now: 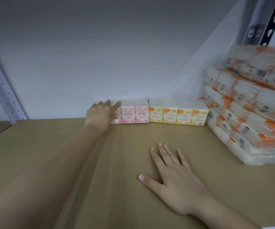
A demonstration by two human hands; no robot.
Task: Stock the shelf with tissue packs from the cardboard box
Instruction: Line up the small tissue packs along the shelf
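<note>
A pink rose-scented tissue pack (134,113) stands against the back wall on the brown shelf board (67,154). To its right stands a yellow tissue pack (178,114), touching it. My left hand (101,114) reaches to the back and rests on the pink pack's left end, fingers over its top. My right hand (171,176) lies flat on the shelf board, fingers spread, holding nothing. The cardboard box is out of view.
A tall stack of orange-and-white tissue bundles (252,106) fills the right side of the shelf. Metal shelf uprights stand at the left (1,90) and upper right (269,19). Bare board lies left of the pink pack.
</note>
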